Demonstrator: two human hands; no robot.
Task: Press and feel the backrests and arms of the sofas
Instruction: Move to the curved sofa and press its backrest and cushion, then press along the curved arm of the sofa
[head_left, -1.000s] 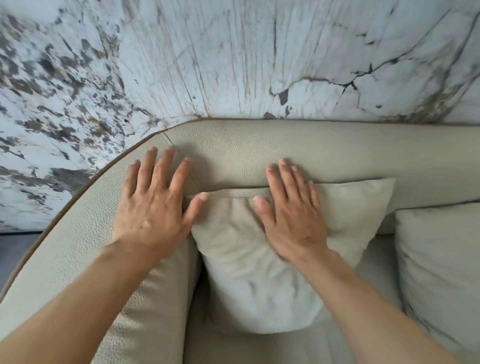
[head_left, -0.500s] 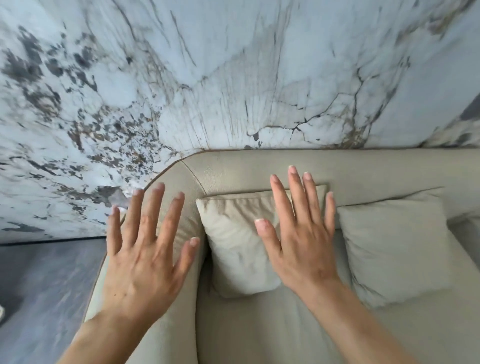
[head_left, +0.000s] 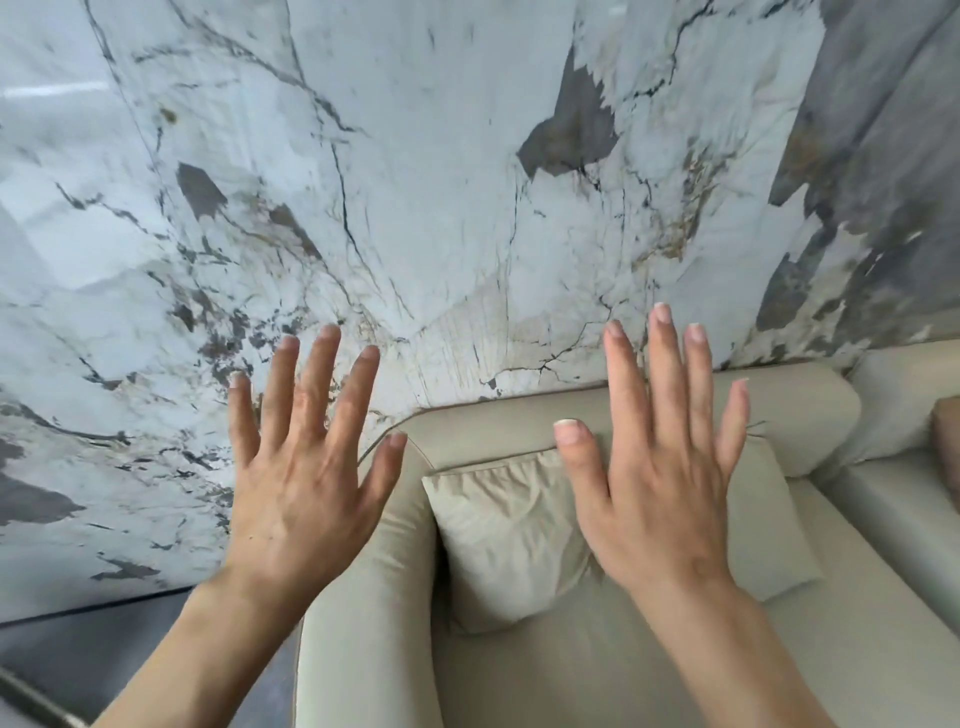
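Note:
A beige sofa fills the lower right, with its backrest (head_left: 519, 426) along the wall and its left arm (head_left: 363, 623) running toward me. My left hand (head_left: 301, 483) is raised in the air above the arm's outer edge, fingers spread, touching nothing. My right hand (head_left: 660, 467) is also lifted with fingers apart, hovering in front of the backrest and over the cushions. A beige cushion (head_left: 509, 530) leans in the sofa's corner, partly hidden by my right hand. A second cushion (head_left: 769, 519) lies to its right.
A glossy marble wall (head_left: 441, 182) with grey veins rises right behind the sofa. Dark grey floor (head_left: 104, 654) shows at the lower left beside the arm. Another beige sofa section (head_left: 898, 415) with a brown cushion (head_left: 948, 441) begins at the right edge.
Both hands were pressing flat on the sofa corner and cushion; they have lifted off and now hover in the air. The view has pulled back and up, showing more wall.

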